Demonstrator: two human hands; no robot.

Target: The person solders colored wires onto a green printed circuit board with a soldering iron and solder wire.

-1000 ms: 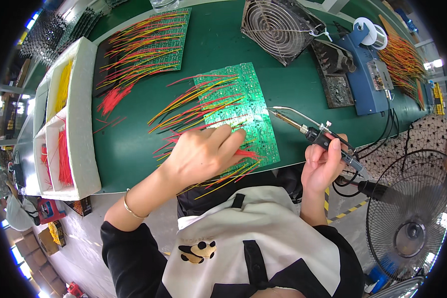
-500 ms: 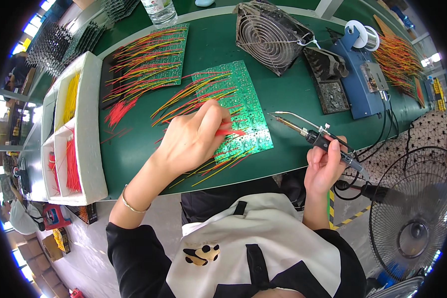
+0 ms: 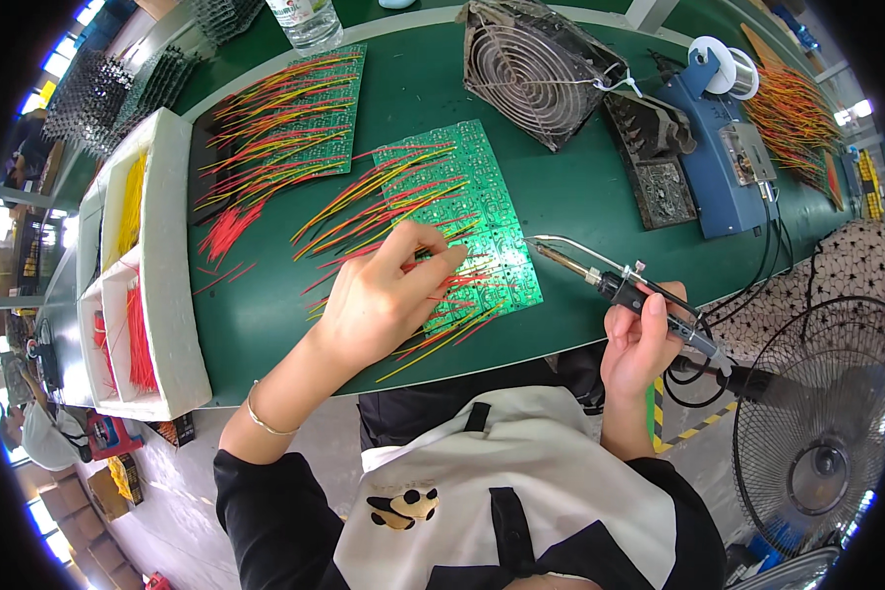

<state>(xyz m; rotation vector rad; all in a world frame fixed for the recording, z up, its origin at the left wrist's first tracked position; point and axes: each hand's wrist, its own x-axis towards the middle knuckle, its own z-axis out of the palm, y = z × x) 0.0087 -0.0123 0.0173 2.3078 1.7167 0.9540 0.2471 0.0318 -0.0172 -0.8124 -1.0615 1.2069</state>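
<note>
A green circuit board panel lies on the bench, with rows of red, yellow and dark wires fixed along it and trailing off to the left. Over the panel's lower left part is my left hand, its thumb and fingers pinched together on short red wires that the fingers partly cover. My right hand grips a soldering iron with a thin solder feed tube along it. The iron's tip points left, close to the panel's right edge. Loose yellow and red wires lie below the panel.
A white foam box with yellow and red wires stands at left. Behind are a second wired panel, a bottle and a caged fan. A blue solder feeder with a spool stands right; a large fan stands beside the bench.
My left hand has shifted slightly right and down; fewer red wires show at its fingers. The soldering iron has moved a little left and down, its tip nearer the panel.
</note>
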